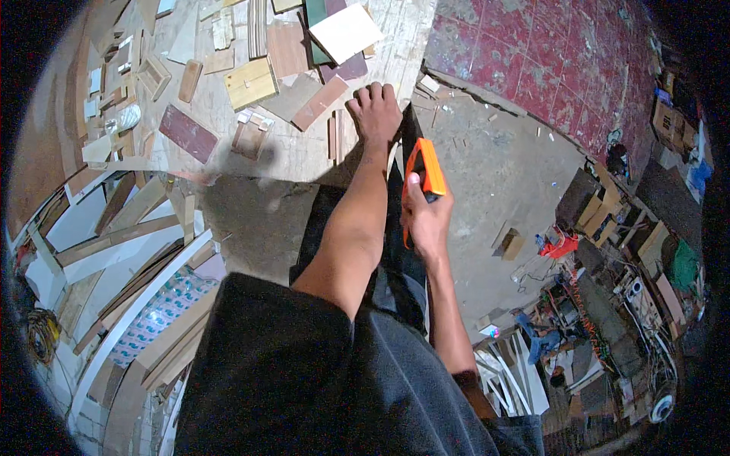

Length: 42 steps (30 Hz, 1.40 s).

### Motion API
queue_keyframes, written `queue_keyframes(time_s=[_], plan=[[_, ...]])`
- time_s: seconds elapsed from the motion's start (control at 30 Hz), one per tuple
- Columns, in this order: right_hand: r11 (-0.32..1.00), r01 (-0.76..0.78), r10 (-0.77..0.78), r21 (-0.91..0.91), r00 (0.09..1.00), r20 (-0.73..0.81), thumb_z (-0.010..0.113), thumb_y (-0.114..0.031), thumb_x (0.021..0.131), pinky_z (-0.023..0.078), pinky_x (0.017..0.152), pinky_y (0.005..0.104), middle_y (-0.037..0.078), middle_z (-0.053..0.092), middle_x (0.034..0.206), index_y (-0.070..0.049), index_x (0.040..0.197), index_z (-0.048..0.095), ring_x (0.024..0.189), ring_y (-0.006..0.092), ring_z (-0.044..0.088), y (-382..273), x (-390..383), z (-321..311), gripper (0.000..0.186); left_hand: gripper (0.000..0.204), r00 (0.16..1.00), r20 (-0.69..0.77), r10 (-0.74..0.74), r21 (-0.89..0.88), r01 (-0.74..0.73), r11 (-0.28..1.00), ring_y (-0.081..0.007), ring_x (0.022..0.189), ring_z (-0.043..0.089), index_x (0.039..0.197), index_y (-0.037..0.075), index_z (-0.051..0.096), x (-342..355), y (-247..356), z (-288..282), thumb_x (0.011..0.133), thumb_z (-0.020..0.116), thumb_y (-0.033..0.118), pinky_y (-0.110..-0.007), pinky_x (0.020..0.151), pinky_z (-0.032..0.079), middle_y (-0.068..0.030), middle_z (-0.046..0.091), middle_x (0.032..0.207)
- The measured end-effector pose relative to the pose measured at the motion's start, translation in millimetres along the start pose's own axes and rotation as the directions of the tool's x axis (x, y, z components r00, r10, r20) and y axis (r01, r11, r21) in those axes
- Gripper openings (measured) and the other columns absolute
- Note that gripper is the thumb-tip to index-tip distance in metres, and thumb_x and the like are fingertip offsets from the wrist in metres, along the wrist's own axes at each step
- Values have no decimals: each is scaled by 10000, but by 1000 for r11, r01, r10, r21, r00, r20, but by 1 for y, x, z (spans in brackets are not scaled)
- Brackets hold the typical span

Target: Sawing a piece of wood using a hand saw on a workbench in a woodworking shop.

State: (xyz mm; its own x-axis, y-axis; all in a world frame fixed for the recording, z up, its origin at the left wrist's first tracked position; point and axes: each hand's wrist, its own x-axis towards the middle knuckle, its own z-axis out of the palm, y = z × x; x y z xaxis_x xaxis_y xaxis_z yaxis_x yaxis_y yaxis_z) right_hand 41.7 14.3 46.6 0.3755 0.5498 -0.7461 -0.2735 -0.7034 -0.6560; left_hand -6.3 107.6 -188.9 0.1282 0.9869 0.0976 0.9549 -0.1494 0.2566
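Note:
My right hand [428, 220] is wrapped around the orange and black handle of a handsaw [432, 169]. The dark saw blade points away from me, beside the right edge of the wooden worktable [293, 163]. Just left of the blade, my left hand [376, 112] lies palm down at the table edge, fingers apart and slightly bent. Whatever is under that palm is mostly hidden. Close to its left are a reddish-brown wood piece [319, 102] and narrow upright-looking strips [335, 137].
Wood offcuts cover the table, among them a yellowish block [252, 83], a white panel [346, 33] and a dark red board [188, 134]. Stacked planks [122, 247] stand at lower left. Right lie a concrete floor [494, 167], red tiles [532, 53] and piled clutter [601, 334].

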Motion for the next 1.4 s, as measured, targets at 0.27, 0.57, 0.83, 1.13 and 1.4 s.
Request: queue_keyframes(time_s=[0.27,0.57,0.83,1.13,1.4], plan=[[999,-19,18,29,1000,21,640,-274,1002,326,417,250,-45,469,622,-74,897,559,459,62,423,11,35,-14,240,112,997,-69,19,39,-17,999,-291,923,516,879,130,584,7,3,-3,809,639,197,-484,747,355,-72,547,939],[998,37,-36,-42,999,13,641,-263,1004,342,425,256,-50,505,666,-62,998,587,496,63,439,21,57,-9,209,125,999,-38,-3,45,5,999,-294,952,522,900,136,602,13,6,1,801,645,200,-482,782,362,-64,559,962],[998,43,-44,-41,999,-17,639,-226,1004,391,546,258,-44,521,746,-25,1106,586,623,56,468,38,29,-13,232,123,1000,-23,-17,40,18,999,-294,946,520,913,130,603,9,5,-6,820,634,203,-483,762,369,-70,560,962],[998,7,-8,-68,1000,-14,649,-215,993,453,680,275,8,558,846,-3,1155,581,752,99,520,48,-8,-9,276,129,999,-14,-36,65,37,997,-283,956,516,904,132,607,10,-6,-8,813,657,209,-477,776,357,-66,554,966],[991,109,-112,-75,993,-32,649,-230,999,368,510,248,-26,523,726,-37,1040,568,571,64,451,59,-7,-20,213,132,1000,-7,-25,63,25,998,-293,951,517,906,119,604,5,-4,-9,812,651,200,-481,778,361,-70,554,961]])
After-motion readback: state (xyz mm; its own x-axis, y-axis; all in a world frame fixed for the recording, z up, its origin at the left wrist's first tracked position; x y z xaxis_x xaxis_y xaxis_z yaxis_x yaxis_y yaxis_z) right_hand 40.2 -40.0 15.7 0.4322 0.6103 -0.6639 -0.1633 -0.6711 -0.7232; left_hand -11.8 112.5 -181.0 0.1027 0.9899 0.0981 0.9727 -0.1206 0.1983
